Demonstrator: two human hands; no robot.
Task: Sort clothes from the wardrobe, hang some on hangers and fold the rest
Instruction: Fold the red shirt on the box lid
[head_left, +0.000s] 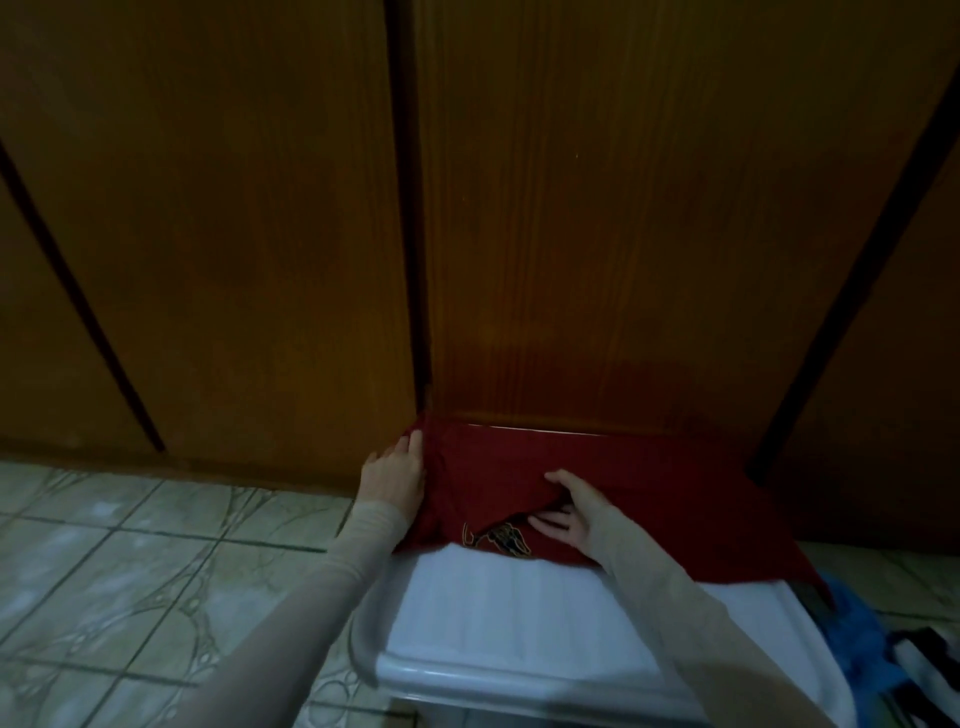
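From the head camera, a dark red shirt (613, 483) lies spread over the far end of a white tabletop (498, 623), its far edge against the wooden wardrobe doors (597, 234). The left hand (396, 475) grips the shirt's left edge; the right hand (569, 512) pinches a fold near the print. Tiled floor (130, 561) lies open to the left.

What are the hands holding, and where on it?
The red shirt on the white box. The left hand holds its left edge; the right hand grips a fold near the middle.
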